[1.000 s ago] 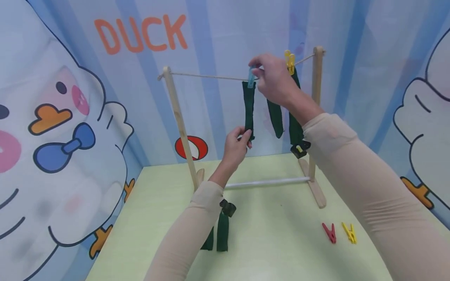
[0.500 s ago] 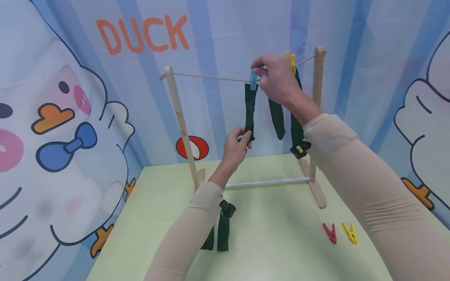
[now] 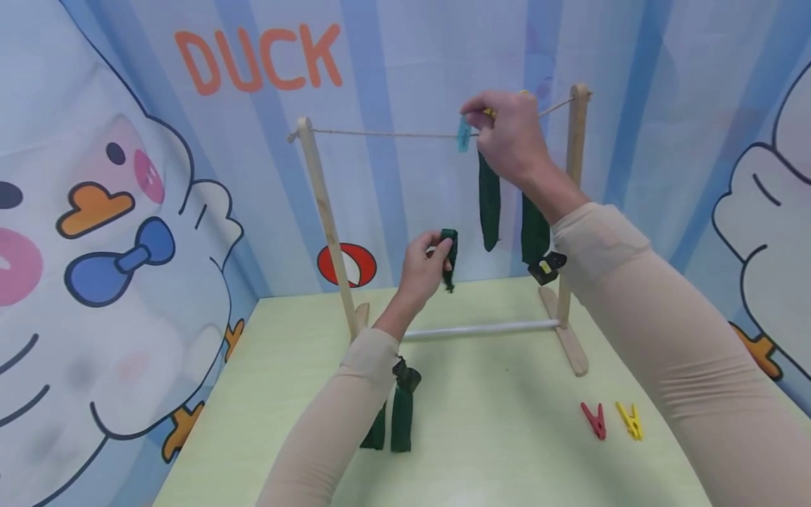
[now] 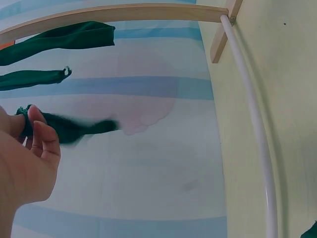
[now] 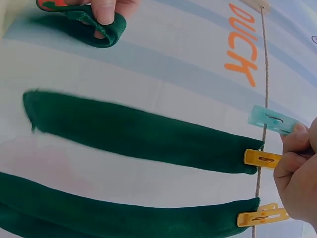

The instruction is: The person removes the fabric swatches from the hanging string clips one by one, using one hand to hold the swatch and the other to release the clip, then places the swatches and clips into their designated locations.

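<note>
My left hand [image 3: 423, 266] pinches a dark green fabric strip [image 5: 115, 34], which folds over the fingers and dangles below the rope [image 3: 380, 133]. In the left wrist view the strip's loose end [image 4: 101, 127] is blurred. My right hand [image 3: 512, 137] pinches the handle end of a light blue clothespin [image 3: 464, 135] at the rope; no cloth shows in it. Beside it a green strip [image 5: 138, 131] hangs from the rope under a yellow clothespin [image 5: 256, 157]. Another green strip [image 5: 163, 215] hangs from a second yellow clothespin [image 5: 247, 219].
The rope runs between a left wooden post [image 3: 321, 204] and a right one [image 3: 578, 141], joined low by a white bar [image 3: 481, 329]. A red clothespin [image 3: 594, 422] and a yellow one [image 3: 631, 422] lie front right. Green strips [image 3: 402, 422] lie near the left sleeve.
The green strip's top has come away from the blue clothespin and flopped down over my left hand. My right hand with the clothespin has risen slightly and shifted right.
</note>
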Tool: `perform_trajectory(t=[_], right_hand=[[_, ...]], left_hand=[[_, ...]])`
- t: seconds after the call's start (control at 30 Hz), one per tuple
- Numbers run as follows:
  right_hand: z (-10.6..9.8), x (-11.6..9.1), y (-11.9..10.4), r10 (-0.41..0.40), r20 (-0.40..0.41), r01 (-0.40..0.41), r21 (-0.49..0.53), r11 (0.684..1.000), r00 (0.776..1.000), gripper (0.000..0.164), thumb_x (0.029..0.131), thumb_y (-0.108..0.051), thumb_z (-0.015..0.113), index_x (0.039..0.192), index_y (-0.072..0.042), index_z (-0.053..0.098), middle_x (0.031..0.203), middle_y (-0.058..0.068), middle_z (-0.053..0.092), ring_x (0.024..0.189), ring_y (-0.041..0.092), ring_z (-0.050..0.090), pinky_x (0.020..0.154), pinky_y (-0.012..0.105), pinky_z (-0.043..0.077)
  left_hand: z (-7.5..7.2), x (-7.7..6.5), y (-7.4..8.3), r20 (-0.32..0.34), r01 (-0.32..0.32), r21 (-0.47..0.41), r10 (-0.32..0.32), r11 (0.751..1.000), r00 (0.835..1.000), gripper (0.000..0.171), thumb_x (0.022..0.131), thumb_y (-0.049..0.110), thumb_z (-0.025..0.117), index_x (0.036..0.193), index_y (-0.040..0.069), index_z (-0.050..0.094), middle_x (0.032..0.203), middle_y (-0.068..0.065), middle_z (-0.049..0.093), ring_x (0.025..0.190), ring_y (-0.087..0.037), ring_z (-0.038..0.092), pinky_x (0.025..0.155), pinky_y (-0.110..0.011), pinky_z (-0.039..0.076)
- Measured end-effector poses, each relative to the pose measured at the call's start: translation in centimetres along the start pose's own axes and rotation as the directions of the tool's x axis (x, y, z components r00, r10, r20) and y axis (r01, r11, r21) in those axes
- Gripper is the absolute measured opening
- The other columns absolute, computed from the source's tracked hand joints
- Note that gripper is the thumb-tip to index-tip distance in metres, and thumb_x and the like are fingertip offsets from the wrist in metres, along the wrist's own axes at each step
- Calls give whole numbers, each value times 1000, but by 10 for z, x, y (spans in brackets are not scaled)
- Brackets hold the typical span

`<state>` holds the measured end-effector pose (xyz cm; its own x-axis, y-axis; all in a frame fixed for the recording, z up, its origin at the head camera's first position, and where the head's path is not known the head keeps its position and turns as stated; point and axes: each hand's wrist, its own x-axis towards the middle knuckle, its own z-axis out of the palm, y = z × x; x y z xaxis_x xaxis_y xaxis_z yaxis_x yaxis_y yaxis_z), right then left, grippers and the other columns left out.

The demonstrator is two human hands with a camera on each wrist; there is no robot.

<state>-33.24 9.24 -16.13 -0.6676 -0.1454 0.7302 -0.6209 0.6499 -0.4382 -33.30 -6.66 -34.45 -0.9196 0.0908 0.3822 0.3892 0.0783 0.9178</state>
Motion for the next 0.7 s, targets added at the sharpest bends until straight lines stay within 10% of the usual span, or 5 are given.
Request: perform_trajectory(t=[0.37,0.7], right_hand=[[0,-1,3,-93,-174,99,27,995,980,21,102,0,53,109,1,73,108,12,73,88,14,67,69,19,44],[-8,-17,2,-138,-159,142,14,990,978,21,103,-3,52,111,2,71,112,13,70,96,20,64,87,26,51]], left_hand=[[0,-7,-6,6,16,9,-16,1000,1000,19,104,14,55,112,-1,62,87,-7,56,65,-16,53,53,-23,40],[-5,-15,-11,-11,14,-24,-14,1000,1000,18,104,13,56,109,-2,63,83,-9,55,62,-14,53,52,-24,42]])
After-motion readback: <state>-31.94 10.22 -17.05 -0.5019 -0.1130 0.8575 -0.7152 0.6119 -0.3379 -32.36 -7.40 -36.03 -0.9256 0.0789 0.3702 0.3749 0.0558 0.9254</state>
